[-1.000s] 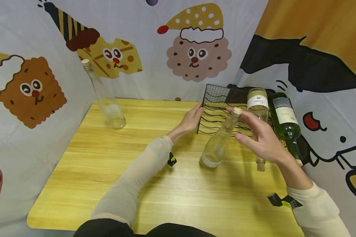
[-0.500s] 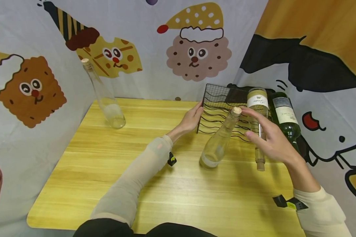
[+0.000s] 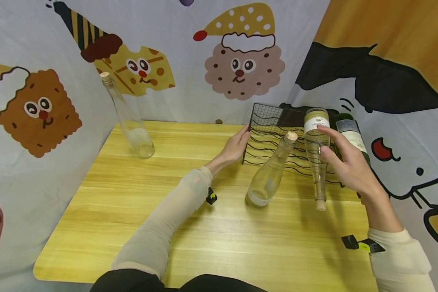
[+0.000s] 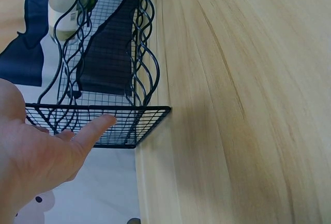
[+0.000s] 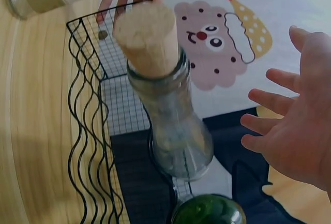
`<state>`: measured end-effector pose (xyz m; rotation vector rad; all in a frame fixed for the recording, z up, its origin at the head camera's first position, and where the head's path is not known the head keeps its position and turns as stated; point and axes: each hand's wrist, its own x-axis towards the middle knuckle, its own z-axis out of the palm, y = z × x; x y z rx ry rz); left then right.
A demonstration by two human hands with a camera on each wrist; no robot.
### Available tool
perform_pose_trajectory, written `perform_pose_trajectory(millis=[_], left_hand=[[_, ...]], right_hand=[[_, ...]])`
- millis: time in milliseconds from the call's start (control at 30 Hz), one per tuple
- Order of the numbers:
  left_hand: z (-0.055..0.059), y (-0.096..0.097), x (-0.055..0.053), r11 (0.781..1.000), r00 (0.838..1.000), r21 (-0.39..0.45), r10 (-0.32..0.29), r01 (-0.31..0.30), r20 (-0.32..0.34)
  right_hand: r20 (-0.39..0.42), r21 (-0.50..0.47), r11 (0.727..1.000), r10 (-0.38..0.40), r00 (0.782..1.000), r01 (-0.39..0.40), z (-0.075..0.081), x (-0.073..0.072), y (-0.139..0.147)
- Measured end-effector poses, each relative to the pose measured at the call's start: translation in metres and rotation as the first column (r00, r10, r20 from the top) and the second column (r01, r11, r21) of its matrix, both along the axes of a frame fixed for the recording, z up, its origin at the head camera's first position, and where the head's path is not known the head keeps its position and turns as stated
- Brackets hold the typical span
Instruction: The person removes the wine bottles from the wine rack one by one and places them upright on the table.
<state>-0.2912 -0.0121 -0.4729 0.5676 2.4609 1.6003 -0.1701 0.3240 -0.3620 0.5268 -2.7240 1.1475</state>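
From my screen, left hand has straight fingers against the wire rack, probably steadying it; right hand is spread, gripping nothing, beside the racked clear bottle.

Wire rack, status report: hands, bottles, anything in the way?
Left hand against end of wire rack. Right hand near racked clear bottle, holding nothing. Green bottle racked too. Standing bottle in front may obstruct.

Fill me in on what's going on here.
A person's left hand touches one end of the rack. The right hand hovers, gripping nothing, by the clear bottle and green bottle lying on the rack. On the table, a front bottle and a far-left bottle stand corked.
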Motion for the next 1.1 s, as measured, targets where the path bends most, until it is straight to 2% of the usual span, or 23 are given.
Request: perform_pose_trajectory(millis=[467, 667, 833, 1100], left_hand=[[0.000, 0.000, -0.001, 1.000, 1.000, 0.007, 0.005, -0.005, 0.009], [-0.001, 0.001, -0.001, 1.000, 1.000, 0.006, 0.020, -0.020, 0.014], [-0.002, 0.001, -0.001, 1.000, 1.000, 0.009, 0.019, -0.019, 0.008], [-0.003, 0.000, -0.001, 1.000, 1.000, 0.010, 0.014, -0.014, 0.007]], right_hand=[[0.053, 0.019, 0.997, -0.074, 0.996, 0.073, -0.014, -0.021, 0.031], [0.086, 0.059, 0.991, -0.124, 0.989, 0.119, -0.016, -0.026, 0.041], [0.071, 0.089, 0.981, -0.180, 0.981, 0.174, -0.016, -0.027, 0.043], [0.068, 0.099, 0.976, -0.201, 0.977, 0.194, -0.016, -0.029, 0.047]])
